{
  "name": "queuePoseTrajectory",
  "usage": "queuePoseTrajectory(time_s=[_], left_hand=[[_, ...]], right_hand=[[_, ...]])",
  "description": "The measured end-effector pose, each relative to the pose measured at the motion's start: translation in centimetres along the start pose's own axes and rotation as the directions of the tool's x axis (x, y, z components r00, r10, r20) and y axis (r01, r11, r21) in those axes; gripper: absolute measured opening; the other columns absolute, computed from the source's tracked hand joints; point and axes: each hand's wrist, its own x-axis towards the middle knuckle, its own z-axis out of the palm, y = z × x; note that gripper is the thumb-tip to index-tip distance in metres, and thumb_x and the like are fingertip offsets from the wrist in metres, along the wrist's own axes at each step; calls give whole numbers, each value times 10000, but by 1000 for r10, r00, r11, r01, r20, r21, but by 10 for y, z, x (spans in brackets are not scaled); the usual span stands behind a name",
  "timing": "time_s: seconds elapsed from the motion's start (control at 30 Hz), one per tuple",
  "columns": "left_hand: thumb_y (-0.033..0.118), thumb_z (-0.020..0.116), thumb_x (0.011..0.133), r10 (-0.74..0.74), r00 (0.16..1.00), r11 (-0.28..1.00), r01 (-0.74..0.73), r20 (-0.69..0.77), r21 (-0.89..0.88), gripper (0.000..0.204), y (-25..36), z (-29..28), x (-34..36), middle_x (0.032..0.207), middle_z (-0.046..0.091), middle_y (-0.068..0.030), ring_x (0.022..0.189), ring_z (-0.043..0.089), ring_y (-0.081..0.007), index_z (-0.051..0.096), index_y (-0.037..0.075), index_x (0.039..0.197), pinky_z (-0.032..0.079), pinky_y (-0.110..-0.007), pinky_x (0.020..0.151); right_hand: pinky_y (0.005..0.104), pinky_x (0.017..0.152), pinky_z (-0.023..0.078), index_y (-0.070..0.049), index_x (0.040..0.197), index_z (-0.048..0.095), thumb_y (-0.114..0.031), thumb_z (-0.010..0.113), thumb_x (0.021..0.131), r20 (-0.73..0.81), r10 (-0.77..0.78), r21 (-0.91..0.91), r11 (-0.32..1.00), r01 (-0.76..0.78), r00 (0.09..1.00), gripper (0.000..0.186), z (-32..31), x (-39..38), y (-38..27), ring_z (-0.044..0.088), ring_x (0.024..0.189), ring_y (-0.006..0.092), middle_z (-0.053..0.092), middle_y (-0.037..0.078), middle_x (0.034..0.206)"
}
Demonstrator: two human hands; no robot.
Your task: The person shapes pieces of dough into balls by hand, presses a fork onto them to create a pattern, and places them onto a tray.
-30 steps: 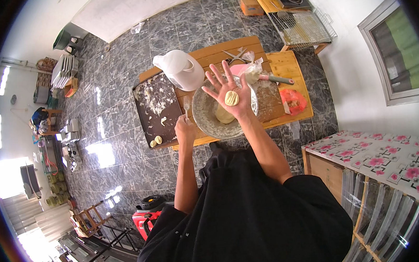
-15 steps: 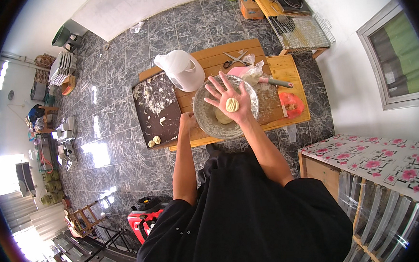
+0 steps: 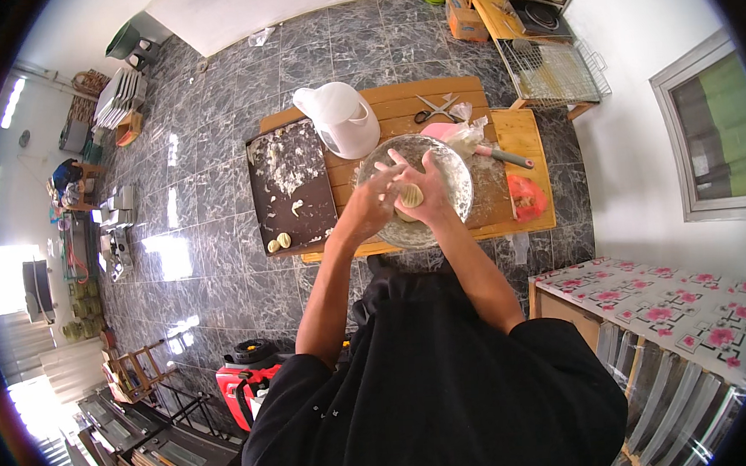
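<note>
Right hand: palm up over the bowl, visible fingers apart!
Dough ball: right there, ridged, on that palm!
Left hand: close beside it, fingers together or apart, couldn't tell!
Tray: held two more balls!

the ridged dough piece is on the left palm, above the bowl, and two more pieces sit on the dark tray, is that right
Not quite: the head view shows the dough piece on the right palm. It is above the bowl, and two more pieces sit on the dark tray.
</note>
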Motion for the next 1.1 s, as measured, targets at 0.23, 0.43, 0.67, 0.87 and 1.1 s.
queuePoseTrajectory(time_s=[0.23,0.43,0.67,0.87,1.1], left_hand=[[72,541,931,35,999,995,-38,41,87,295,-17,9,-1,1104,666,-205,982,667,-292,629,45,1211,506,-391,842],[84,608,904,94,995,993,-92,22,-70,279,-22,3,2,1033,682,-189,930,673,-277,648,29,1175,525,-365,832],[133,619,919,156,986,987,-158,54,34,232,-30,-5,-4,981,689,-155,908,663,-240,665,11,1111,526,-349,834],[136,624,924,-7,996,994,16,87,-107,225,-19,-15,-17,971,700,-112,934,649,-164,668,6,1103,516,-319,854],[185,619,944,-130,989,961,142,65,-238,287,-57,-51,-35,976,702,-77,890,639,-113,646,-36,1126,521,-277,809]], right_hand=[[559,1149,142,-189,1542,102,-747,144,903,-76,90,62,994,-85,993,849,5,2,2,177,1439,367,101,157,1590],[490,1146,206,-130,1525,190,-739,154,909,33,135,-39,990,-133,990,867,3,5,6,336,1367,316,297,162,1529],[498,1139,224,-100,1522,182,-733,151,912,25,166,-150,976,-160,986,880,3,8,9,324,1372,341,289,186,1525],[536,1140,183,-105,1511,224,-697,177,931,-18,214,107,972,-211,977,830,-3,9,10,236,1413,385,291,197,1524],[567,1152,105,-120,1525,173,-629,216,964,67,197,-116,975,-188,978,759,-29,13,11,112,1458,359,133,197,1575]])
